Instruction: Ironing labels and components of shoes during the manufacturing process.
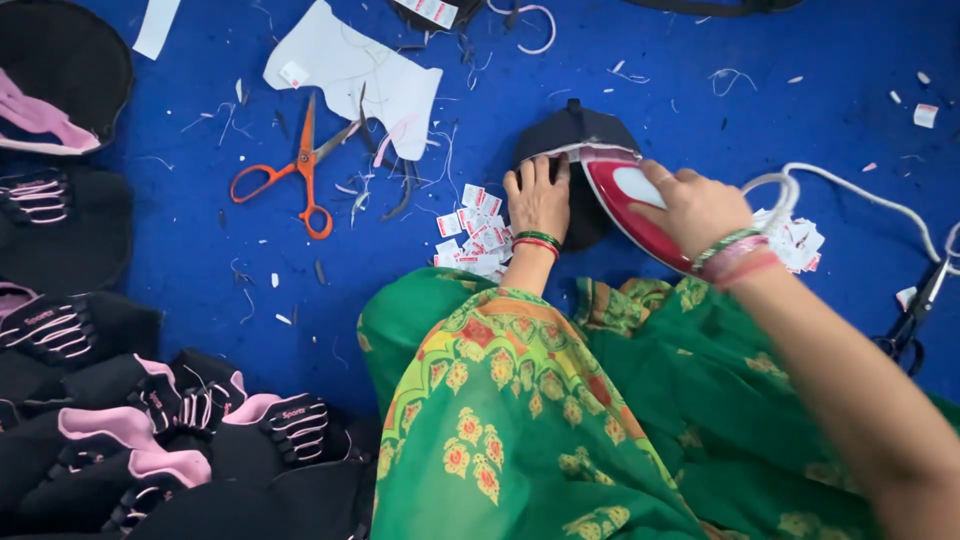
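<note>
My right hand (692, 205) grips the handle of a red and white clothes iron (618, 195), whose tip rests on a dark fabric piece (572, 130) lying on the blue surface (650, 70). My left hand (538, 195) lies flat on the near edge of that dark piece, fingers spread, just left of the iron. Both wrists wear red and green bangles. A white cord (860, 190) runs from the iron to the right.
Orange-handled scissors (300, 170) lie left of a white cut pattern piece (355, 70). Small white and red labels (472, 235) are heaped by my left wrist. Black and pink fabric pieces (150, 420) are stacked at the left. Dark scissors (915, 315) lie at the right. Green patterned cloth (560, 420) covers my lap.
</note>
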